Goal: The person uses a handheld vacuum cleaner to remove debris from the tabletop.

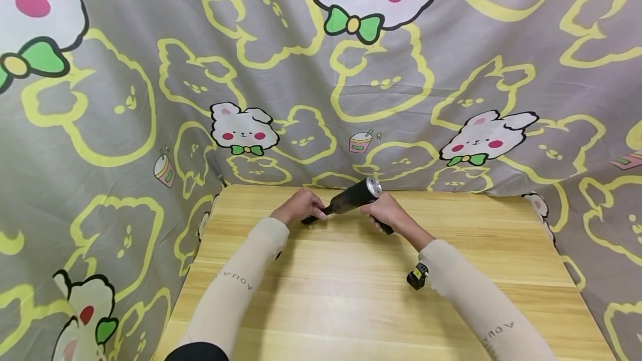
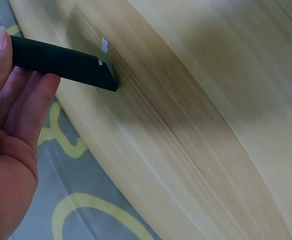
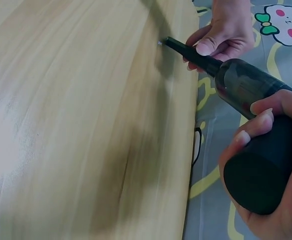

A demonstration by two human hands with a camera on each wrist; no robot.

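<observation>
A black handheld vacuum cleaner with a smoky clear section is held low over the far part of the table. My right hand grips its handle, fingers wrapped around it. Toward the left, my left hand pinches the slim black nozzle between thumb and fingers. The slanted nozzle tip points down close to the tabletop; whether it touches, I cannot tell. A small white scrap lies beside the tip, and another pale bit shows at the nozzle's edge.
The light wood table ends at a grey curtain with cartoon rabbits, which hangs behind and along both sides. A small black camera hangs at the right wrist. A dark rounded object shows at the bottom edge.
</observation>
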